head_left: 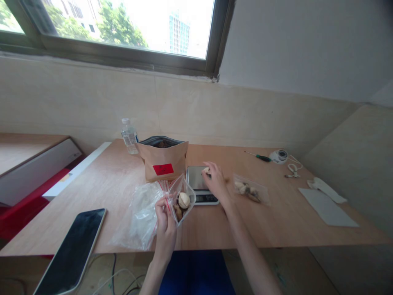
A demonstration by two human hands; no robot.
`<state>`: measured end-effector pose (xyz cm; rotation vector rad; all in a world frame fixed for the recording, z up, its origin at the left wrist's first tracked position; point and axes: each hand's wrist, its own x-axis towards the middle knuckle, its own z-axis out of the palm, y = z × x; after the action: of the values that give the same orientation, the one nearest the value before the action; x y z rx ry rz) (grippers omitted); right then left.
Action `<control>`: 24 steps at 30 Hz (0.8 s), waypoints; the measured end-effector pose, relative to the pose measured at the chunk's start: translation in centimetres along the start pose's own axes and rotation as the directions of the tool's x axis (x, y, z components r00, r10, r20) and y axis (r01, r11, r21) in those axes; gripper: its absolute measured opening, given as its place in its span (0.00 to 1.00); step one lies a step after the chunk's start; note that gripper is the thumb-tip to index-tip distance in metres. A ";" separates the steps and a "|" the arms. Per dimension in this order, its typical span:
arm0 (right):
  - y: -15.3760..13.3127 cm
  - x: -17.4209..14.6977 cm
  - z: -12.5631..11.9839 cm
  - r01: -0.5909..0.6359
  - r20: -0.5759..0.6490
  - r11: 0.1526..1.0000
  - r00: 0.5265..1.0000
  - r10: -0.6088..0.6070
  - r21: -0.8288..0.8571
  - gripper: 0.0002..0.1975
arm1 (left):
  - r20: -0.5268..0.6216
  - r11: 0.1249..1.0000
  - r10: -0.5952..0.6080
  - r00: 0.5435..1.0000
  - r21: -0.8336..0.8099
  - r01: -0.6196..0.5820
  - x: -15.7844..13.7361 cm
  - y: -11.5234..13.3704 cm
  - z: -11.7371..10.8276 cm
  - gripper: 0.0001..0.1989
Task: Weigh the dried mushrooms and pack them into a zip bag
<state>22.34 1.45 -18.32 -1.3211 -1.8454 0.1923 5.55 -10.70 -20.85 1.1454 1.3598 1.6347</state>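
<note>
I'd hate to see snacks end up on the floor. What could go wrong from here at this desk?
The left hand holds the small zip bag open and tilted near the table edge, so its pieces might spill off. The right hand pinches a pale piece over the scale; it could drop. The phone overhangs the front edge and may slide off.
</note>
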 end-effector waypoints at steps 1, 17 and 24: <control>1.6 0.1 0.7 -0.003 0.013 0.998 1.000 0.004 -0.067 0.18 | 0.003 1.000 -0.004 1.000 -0.006 0.004 0.0 0.0 0.0 0.18; -4.1 -0.5 -2.5 -0.010 0.126 0.968 0.992 -0.023 0.252 0.13 | -0.017 0.998 -0.031 0.999 0.049 0.032 0.5 -0.1 0.6 0.20; -8.1 -0.6 -2.4 0.156 0.370 0.987 0.919 -0.135 -0.028 0.16 | -0.035 0.986 0.097 0.995 0.139 -0.091 0.5 -0.5 1.5 0.16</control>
<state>18.31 -3.41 -12.61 -1.2406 -2.2715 0.3275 6.74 -9.63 -21.12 1.2787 1.4847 1.6608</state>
